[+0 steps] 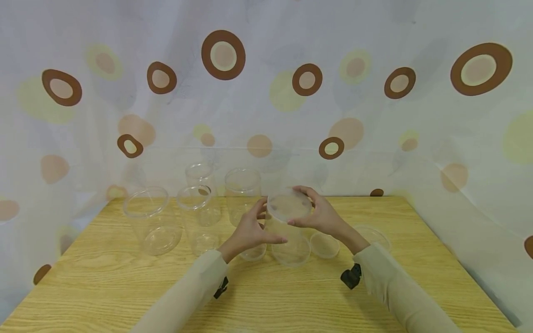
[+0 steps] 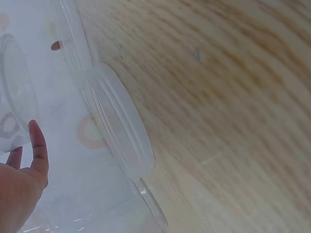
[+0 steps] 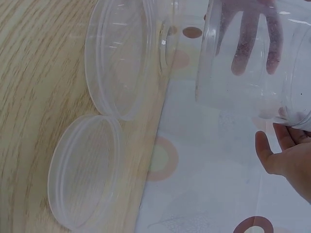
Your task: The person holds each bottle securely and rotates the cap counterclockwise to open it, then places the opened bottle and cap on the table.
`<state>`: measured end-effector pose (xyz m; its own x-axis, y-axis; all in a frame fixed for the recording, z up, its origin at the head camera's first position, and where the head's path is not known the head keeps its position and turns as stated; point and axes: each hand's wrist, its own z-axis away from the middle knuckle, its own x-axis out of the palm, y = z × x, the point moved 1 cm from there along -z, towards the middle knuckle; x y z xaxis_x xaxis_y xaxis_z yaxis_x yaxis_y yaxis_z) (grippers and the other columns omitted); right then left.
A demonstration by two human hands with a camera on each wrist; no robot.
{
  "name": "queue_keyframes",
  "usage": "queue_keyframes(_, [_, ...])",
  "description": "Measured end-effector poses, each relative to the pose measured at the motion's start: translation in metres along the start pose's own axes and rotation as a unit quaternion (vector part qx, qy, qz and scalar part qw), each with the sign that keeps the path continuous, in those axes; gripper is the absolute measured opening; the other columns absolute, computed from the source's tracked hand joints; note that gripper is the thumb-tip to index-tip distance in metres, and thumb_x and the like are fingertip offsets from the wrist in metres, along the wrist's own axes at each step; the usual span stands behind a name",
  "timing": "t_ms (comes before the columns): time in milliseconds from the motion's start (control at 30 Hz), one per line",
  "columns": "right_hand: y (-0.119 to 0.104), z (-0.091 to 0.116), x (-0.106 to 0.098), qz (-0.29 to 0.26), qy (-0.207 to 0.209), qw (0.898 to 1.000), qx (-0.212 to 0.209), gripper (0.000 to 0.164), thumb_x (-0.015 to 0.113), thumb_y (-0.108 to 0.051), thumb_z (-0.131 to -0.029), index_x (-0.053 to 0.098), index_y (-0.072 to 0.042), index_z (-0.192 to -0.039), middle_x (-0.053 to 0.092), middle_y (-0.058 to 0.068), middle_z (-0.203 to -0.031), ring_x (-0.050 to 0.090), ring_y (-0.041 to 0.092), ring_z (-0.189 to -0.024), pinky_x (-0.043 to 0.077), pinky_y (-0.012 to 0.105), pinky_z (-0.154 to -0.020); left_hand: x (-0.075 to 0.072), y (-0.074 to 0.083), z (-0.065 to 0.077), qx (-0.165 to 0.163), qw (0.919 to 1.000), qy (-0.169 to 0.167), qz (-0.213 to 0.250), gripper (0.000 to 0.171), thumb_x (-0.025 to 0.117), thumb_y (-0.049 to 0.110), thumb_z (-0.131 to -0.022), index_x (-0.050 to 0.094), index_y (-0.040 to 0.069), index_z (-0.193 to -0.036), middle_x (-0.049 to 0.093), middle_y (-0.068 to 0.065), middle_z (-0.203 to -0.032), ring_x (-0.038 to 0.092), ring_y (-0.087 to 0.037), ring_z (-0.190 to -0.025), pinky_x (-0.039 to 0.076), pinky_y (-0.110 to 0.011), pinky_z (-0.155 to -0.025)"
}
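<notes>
Both hands are on one clear round container (image 1: 275,226) whose round top (image 1: 290,205) looks frosted. My left hand (image 1: 251,229) grips its left side, thumb in front and fingers behind. The right hand (image 1: 322,213) holds the edge of the top between thumb and fingers. In the right wrist view, fingers show through the container's clear wall (image 3: 233,92), and my right hand (image 3: 291,158) is at its upper end. Just below the container in the head view lies a clear round outline (image 1: 291,260). A fingertip of my left hand (image 2: 22,189) shows at a clear curved edge in the left wrist view.
Several clear cylindrical containers stand open-topped at the left and back, including a wide one (image 1: 151,222) and a tall one (image 1: 243,196). Round clear lids (image 1: 325,245) lie on the wooden table (image 1: 266,305) at the right. A patterned curtain (image 1: 266,111) hangs behind.
</notes>
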<state>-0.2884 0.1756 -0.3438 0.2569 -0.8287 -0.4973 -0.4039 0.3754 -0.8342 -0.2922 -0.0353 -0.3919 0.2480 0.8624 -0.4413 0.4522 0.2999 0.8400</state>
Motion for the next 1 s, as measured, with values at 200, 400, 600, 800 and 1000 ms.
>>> queue_keyframes(200, [-0.001,-0.002,0.004,-0.001,0.008,1.0,0.025,0.082,0.078,-0.029,-0.072,0.032,-0.018,-0.138,0.03,0.01,-0.142,0.045,0.038,-0.114,0.046,0.041,-0.085,0.0,0.001,0.003,-0.01,0.9993,-0.018,0.03,0.094,0.084,0.029,-0.063,0.028,0.033,-0.139,0.045,-0.002,-0.135,0.049,-0.024,-0.115,0.047,-0.035,-0.084])
queue_keyframes(400, [-0.007,-0.002,0.011,-0.012,0.029,0.998,0.053,0.085,0.078,-0.032,-0.072,0.028,-0.017,-0.14,0.032,0.013,-0.14,0.044,0.036,-0.116,0.045,0.044,-0.088,0.002,0.0,0.004,-0.02,0.9973,-0.028,0.064,0.092,0.082,0.022,-0.067,0.025,0.028,-0.139,0.04,-0.003,-0.138,0.043,-0.026,-0.12,0.041,-0.042,-0.091])
queue_keyframes(600, [-0.01,-0.001,0.015,0.0,0.035,0.997,0.07,0.091,0.078,-0.036,-0.071,0.025,-0.016,-0.142,0.03,0.014,-0.141,0.044,0.036,-0.116,0.044,0.043,-0.088,0.006,-0.001,0.004,-0.022,0.9982,-0.024,0.05,0.098,0.082,0.032,-0.066,0.02,0.027,-0.141,0.038,0.0,-0.138,0.042,-0.024,-0.121,0.041,-0.044,-0.093])
queue_keyframes(800, [-0.008,-0.001,0.011,0.015,0.005,0.999,0.047,0.089,0.078,-0.036,-0.071,0.027,-0.017,-0.142,0.03,0.015,-0.142,0.044,0.035,-0.114,0.044,0.04,-0.086,0.005,-0.003,0.005,-0.005,0.9993,-0.018,0.031,0.098,0.084,0.031,-0.063,0.023,0.033,-0.14,0.042,0.004,-0.135,0.046,-0.023,-0.117,0.045,-0.041,-0.089])
queue_keyframes(1000, [-0.005,0.0,0.006,0.002,-0.013,1.0,0.027,0.079,0.076,-0.029,-0.074,0.032,-0.024,-0.14,0.03,0.012,-0.142,0.046,0.035,-0.112,0.045,0.039,-0.084,0.001,-0.001,0.005,0.006,0.9989,-0.03,0.037,0.1,0.084,0.027,-0.063,0.022,0.037,-0.14,0.044,0.005,-0.134,0.049,-0.02,-0.116,0.046,-0.038,-0.087])
